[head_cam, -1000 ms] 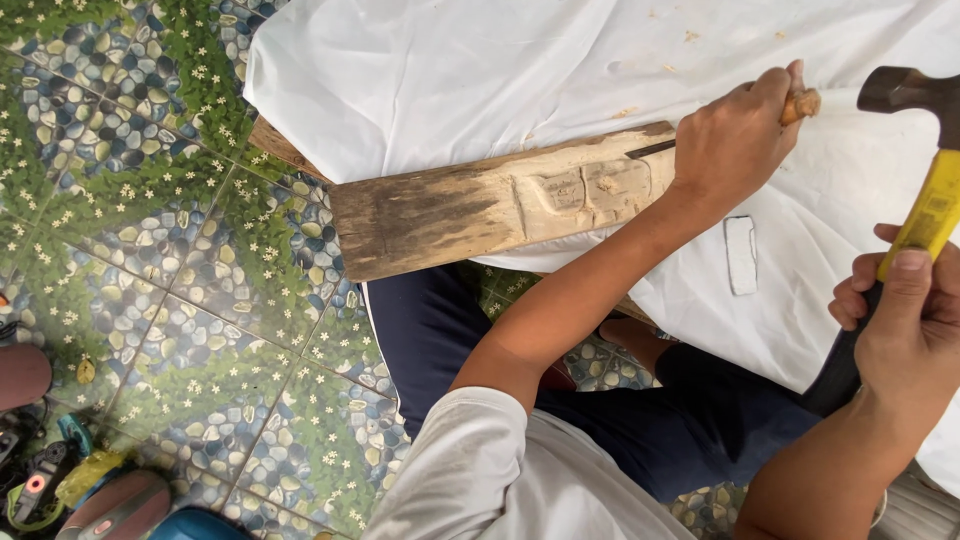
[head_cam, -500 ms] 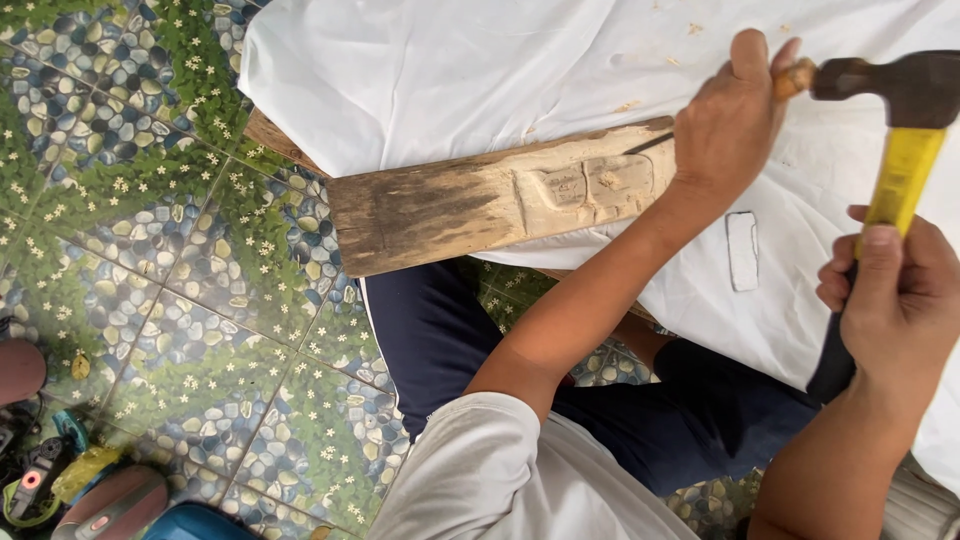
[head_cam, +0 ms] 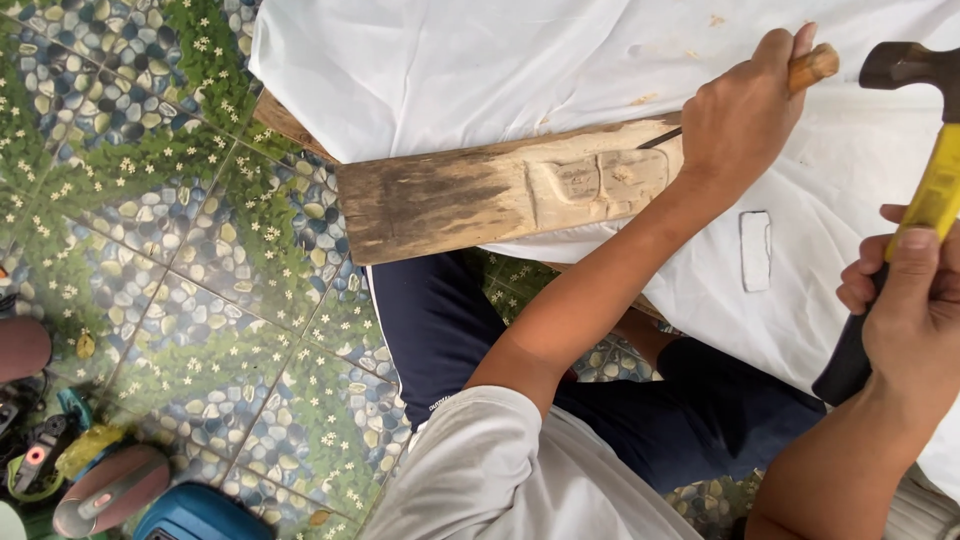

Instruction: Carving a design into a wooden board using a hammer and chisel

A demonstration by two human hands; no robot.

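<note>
Head view, looking down: a worn wooden plank (head_cam: 500, 195) lay across a white cloth (head_cam: 480, 70), one end jutting over a floor (head_cam: 170, 250) tiled in a pebble-and-leaf pattern. The plank was rough and darkly stained at its free end, paler near the right, where blocky shapes were carved in relief. The left hand (head_cam: 740, 115) was clenched around a chisel (head_cam: 800, 72) with a round wooden handle, its thin blade touching the carved end. Just to the right, the right hand (head_cam: 910, 300) gripped a hammer (head_cam: 935, 150), with a yellow shaft, black grip and dark metal head raised beside the chisel's handle. A small white rectangle (head_cam: 756, 250) lay on the cloth between the arms. Power tools (head_cam: 110, 480) sat at the lower left.
</note>
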